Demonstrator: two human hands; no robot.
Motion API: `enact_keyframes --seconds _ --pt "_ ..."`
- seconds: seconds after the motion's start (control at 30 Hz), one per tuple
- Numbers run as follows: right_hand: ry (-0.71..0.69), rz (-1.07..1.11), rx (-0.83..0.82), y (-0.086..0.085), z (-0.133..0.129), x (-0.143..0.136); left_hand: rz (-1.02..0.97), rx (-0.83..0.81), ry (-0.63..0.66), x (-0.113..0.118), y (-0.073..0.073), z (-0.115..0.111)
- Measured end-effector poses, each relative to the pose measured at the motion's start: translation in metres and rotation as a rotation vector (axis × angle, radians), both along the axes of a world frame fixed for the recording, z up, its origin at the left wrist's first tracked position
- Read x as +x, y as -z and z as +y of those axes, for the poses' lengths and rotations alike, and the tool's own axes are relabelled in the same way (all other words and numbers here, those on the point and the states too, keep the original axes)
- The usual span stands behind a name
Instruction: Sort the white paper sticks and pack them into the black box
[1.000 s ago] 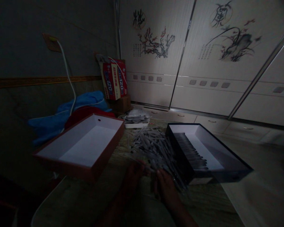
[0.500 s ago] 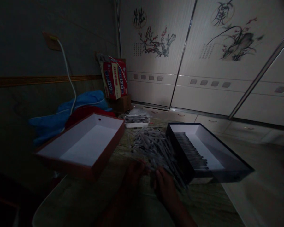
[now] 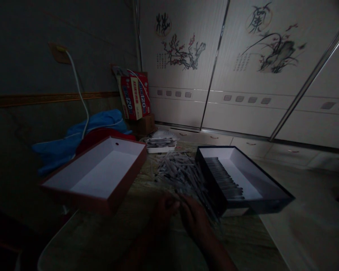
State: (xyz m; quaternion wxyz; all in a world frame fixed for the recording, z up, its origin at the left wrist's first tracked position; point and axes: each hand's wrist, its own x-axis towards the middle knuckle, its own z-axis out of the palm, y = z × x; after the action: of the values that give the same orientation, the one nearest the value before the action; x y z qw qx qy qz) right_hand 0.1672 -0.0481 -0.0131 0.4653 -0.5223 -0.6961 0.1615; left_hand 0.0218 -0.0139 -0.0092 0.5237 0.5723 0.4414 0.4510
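A loose heap of slim pens (image 3: 177, 167), pale with dark ends, lies on the table just beyond my hands. My left hand (image 3: 164, 209) is closed, its thumb and fingers pinching a thin pen. Right against it, my right hand (image 3: 194, 216) is also closed, with its fingertips on the same pen; dim light and blur hide most of it. To the right stands a dark open box (image 3: 267, 178), where a row of pens (image 3: 224, 178) lies side by side along the left wall. A reddish box (image 3: 127, 180) with a bare white inside stands to the left.
Behind the heap sits a white tray (image 3: 161, 149) of more pens under clear plastic. A blue cloth bag (image 3: 98, 122) and a red item lie behind the reddish box. Farther back are a red carton (image 3: 134, 96), a white cable (image 3: 79, 88) and sliding cabinet doors (image 3: 175, 109).
My hands have come closer together, the left turning inward toward the right. The view has shifted slightly; the boxes and the heap look unchanged.
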Motion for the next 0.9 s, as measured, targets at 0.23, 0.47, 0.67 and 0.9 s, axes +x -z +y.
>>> enact_keyframes --seconds 0.23,0.47,0.67,0.9 --pt "0.448 0.129 -0.063 -0.004 0.009 0.019 0.607 0.492 0.098 0.006 -0.008 0.019" --pt "0.471 0.148 -0.076 -0.002 0.009 0.020 0.950 0.778 0.207 0.020 0.002 0.044" --pt "0.449 0.092 -0.099 -0.010 0.003 0.017 0.648 0.600 0.067 0.014 -0.001 0.047" --pt "0.125 0.011 -0.085 -0.017 -0.006 0.002 0.178 0.072 -0.071 -0.032 -0.011 0.043"
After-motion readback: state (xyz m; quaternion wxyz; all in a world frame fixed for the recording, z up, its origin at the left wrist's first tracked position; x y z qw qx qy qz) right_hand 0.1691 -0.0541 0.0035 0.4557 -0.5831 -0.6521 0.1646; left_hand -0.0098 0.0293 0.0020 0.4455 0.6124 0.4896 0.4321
